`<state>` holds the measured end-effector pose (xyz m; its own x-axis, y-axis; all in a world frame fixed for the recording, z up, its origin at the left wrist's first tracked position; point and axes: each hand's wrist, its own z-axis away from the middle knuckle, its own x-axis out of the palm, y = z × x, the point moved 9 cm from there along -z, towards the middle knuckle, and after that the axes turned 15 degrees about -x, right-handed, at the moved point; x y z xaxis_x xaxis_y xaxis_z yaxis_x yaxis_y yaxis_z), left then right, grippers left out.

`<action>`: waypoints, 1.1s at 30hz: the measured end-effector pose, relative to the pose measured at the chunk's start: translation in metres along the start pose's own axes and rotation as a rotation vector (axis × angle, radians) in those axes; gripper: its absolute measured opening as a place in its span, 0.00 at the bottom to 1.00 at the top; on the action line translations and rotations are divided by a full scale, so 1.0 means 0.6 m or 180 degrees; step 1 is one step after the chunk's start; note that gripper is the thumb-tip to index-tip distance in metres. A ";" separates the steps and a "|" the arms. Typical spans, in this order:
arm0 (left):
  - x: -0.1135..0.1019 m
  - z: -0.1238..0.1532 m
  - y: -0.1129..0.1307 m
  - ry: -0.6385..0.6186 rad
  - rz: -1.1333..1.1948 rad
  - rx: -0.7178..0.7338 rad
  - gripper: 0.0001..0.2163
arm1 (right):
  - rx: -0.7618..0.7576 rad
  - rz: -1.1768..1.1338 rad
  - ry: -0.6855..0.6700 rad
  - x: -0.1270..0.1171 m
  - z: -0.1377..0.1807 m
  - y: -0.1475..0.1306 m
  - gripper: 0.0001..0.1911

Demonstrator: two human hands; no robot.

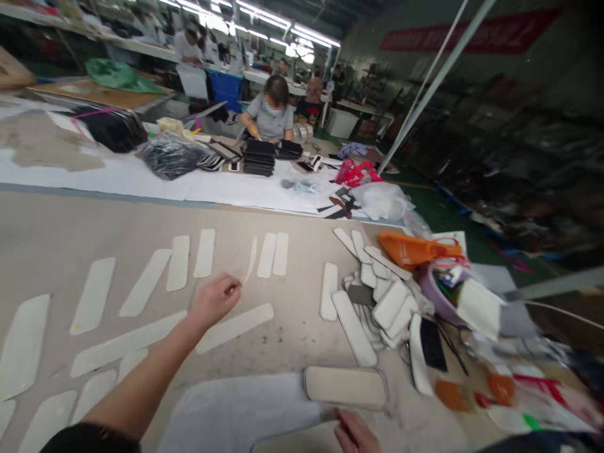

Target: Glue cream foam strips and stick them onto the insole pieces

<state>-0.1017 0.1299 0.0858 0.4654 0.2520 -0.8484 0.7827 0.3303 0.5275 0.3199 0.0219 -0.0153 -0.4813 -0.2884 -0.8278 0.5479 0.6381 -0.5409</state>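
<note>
My left hand point(218, 301) is closed in a pinch over the table, at the lower end of a thin curved white strip point(251, 258) seen nearly edge-on. Around it lie flat white strips with rounded corners, among them one strip point(234, 327) just below the hand. At the bottom edge, my right hand point(357, 433) has its bent fingers on the right end of a beige panel point(297, 441), which the frame cuts off. Above that hand rests a beige padded piece point(346, 385) with a dark rim. White paper point(236, 402) lies beneath the panel.
To the right are a heap of white-faced pieces point(394, 305), a purple basin point(431, 292) and an orange bag point(406, 250). Across a white-covered table point(165, 189), a person point(271, 113) sits behind black stacks point(258, 157). A slanting metal pole point(425, 100) stands at the right.
</note>
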 end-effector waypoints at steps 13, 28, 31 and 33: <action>0.011 0.356 0.139 -0.2257 0.1964 -0.0307 0.08 | 0.1919 -0.3250 0.0769 -0.009 -0.037 0.031 0.30; 0.091 0.489 0.167 -0.2634 0.2378 -0.1004 0.15 | 0.2279 -0.3909 0.0185 0.051 0.127 0.049 0.22; 0.093 0.497 0.188 -0.2602 0.2543 -0.1178 0.15 | 0.2414 -0.3948 0.0215 0.062 0.134 0.049 0.22; 0.095 0.503 0.200 -0.2632 0.2620 -0.1250 0.15 | 0.2415 -0.4011 0.0154 0.068 0.131 0.045 0.21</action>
<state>0.1435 -0.0905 0.0874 0.9949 -0.0901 0.0462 0.0214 0.6326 0.7742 0.3690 -0.0289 -0.0755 -0.9159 -0.3243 0.2366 -0.0289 -0.5345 -0.8446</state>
